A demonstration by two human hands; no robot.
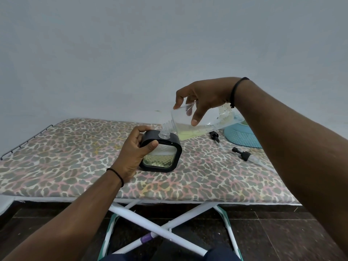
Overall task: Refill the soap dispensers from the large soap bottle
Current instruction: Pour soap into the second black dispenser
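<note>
At frame centre, a person's left hand [134, 146] gripped a black-framed soap dispenser [161, 154] standing on the leopard-print surface [56, 166], while the right hand [203, 98] grasped the large soap bottle [190, 127], tilted with its neck at the dispenser's mouth; two pump heads [242, 153] lay right.

Large clear plastic soap bottle [195, 125]: uncapped, tipped near horizontal, threaded neck pointing down-left, touching or just above dispenser mouth. Yellow-green liquid pooled along its lower side, approx. a third full. Square clear glass soap dispenser w/ black frame [161, 152]: upright on leopard-print board, pump off, quilted-pattern body, yellowish soap in lower part.
</note>
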